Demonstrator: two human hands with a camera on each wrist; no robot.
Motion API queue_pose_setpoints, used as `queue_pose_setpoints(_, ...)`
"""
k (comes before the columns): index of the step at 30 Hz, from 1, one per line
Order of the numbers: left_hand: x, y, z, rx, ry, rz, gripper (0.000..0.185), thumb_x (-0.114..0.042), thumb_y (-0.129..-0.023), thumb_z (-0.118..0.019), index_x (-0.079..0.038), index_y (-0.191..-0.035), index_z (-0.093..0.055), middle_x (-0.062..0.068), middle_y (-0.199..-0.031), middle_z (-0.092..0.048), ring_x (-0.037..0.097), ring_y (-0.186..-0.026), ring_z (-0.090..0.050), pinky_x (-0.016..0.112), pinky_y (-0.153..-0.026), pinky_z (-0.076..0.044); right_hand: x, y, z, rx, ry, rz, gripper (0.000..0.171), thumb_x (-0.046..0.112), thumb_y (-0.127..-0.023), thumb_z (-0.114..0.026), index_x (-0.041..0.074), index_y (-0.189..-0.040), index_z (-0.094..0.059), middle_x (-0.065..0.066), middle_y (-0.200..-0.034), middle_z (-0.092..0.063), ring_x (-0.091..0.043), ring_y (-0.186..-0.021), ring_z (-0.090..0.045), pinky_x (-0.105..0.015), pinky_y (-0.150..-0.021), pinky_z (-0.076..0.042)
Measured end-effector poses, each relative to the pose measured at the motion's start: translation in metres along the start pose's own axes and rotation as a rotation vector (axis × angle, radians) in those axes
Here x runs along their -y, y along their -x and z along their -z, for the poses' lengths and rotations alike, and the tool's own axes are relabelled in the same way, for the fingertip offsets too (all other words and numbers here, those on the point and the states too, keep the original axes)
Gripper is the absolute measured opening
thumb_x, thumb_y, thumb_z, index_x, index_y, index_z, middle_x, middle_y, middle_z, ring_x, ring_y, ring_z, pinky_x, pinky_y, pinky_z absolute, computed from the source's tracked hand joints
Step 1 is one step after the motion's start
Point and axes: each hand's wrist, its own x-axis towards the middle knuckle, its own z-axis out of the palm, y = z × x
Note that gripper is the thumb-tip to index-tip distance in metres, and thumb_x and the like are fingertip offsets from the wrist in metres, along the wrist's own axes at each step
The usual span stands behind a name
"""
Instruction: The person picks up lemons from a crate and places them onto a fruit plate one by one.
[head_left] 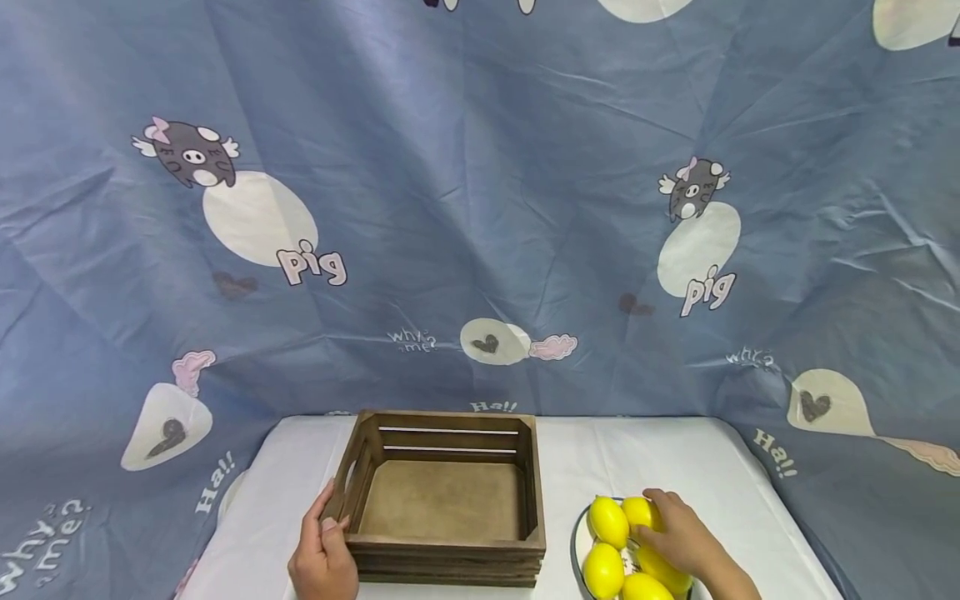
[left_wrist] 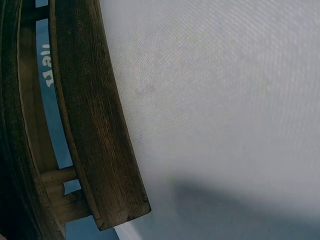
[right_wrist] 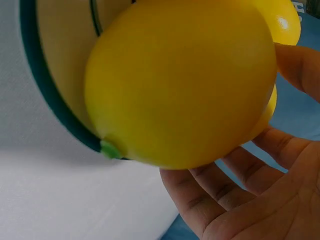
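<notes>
My left hand (head_left: 324, 552) lies at the near left corner of a brown slatted wooden crate (head_left: 450, 560), its fairly straight fingers touching the outside of the wall. The left wrist view shows the crate's slats (left_wrist: 92, 110) but not the hand. On the right, a dark-rimmed white plate (head_left: 576, 546) bears several yellow lemons (head_left: 603, 571). My right hand (head_left: 681, 532) reaches over it, thumb and fingers around the lemon at the back (head_left: 639, 512). A nearer lemon (right_wrist: 180, 85) fills much of the right wrist view and hides most of the gripped one.
A white cloth (head_left: 600, 454) covers the table under the crate and plate. Behind and at both sides hangs a blue curtain (head_left: 450, 250) with pig prints. Between crate and plate runs a narrow strip of cloth.
</notes>
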Motion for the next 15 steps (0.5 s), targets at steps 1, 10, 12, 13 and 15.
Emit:
queue_pose_setpoints(1, -0.0002, 0.0001, 0.0001, 0.002, -0.001, 0.008, 0.047, 0.000, -0.097, -0.046, -0.013, -0.133, -0.073, 0.012, -0.102, -0.079, -0.016, -0.084, -0.062, 0.003, -0.075, -0.044, -0.0003, 0.0008, 0.0001, -0.005, -0.006, -0.003, 0.064, 0.026, -0.089, -0.081, -0.008, -0.137, -0.057, -0.017, -0.123, -0.063, -0.034, -0.111, -0.063, -0.060, -0.098, -0.050)
queue_pose_setpoints(10, -0.0031, -0.0004, 0.0004, 0.008, -0.020, -0.002, 0.049, 0.003, -0.095, -0.049, -0.014, -0.134, -0.073, 0.013, -0.089, -0.079, -0.007, -0.086, -0.065, 0.003, -0.077, -0.043, -0.0030, 0.0050, 0.0041, -0.013, -0.011, -0.003, 0.065, 0.031, -0.093, -0.078, -0.008, -0.140, -0.055, -0.023, -0.131, -0.062, -0.043, -0.121, -0.060, -0.062, -0.100, -0.049)
queue_pose_setpoints(12, -0.0035, -0.0001, 0.0008, 0.009, -0.026, 0.005, 0.048, 0.003, -0.095, -0.049, -0.014, -0.134, -0.073, 0.013, -0.090, -0.079, -0.008, -0.086, -0.065, 0.003, -0.077, -0.043, -0.0029, 0.0051, 0.0054, -0.014, -0.012, -0.005, 0.066, 0.033, -0.093, -0.077, -0.007, -0.141, -0.055, -0.024, -0.132, -0.061, -0.044, -0.122, -0.059, -0.063, -0.100, -0.049)
queue_pose_setpoints(13, -0.0035, 0.0001, 0.0010, 0.007, -0.029, 0.012, 0.048, 0.003, -0.095, -0.050, -0.014, -0.134, -0.073, 0.013, -0.092, -0.079, -0.010, -0.086, -0.064, 0.002, -0.077, -0.043, -0.0029, 0.0049, 0.0058, -0.012, -0.012, -0.008, 0.067, 0.035, -0.094, -0.077, -0.007, -0.141, -0.055, -0.024, -0.133, -0.060, -0.045, -0.123, -0.059, -0.063, -0.100, -0.048)
queue_pose_setpoints(15, -0.0034, 0.0006, 0.0016, 0.004, -0.032, 0.026, 0.048, 0.002, -0.096, -0.050, -0.015, -0.134, -0.073, 0.013, -0.095, -0.079, -0.014, -0.086, -0.062, 0.002, -0.077, -0.042, -0.0030, 0.0049, 0.0065, -0.006, -0.012, -0.017, 0.069, 0.038, -0.094, -0.076, -0.007, -0.141, -0.055, -0.025, -0.134, -0.060, -0.047, -0.124, -0.057, -0.064, -0.100, -0.048)
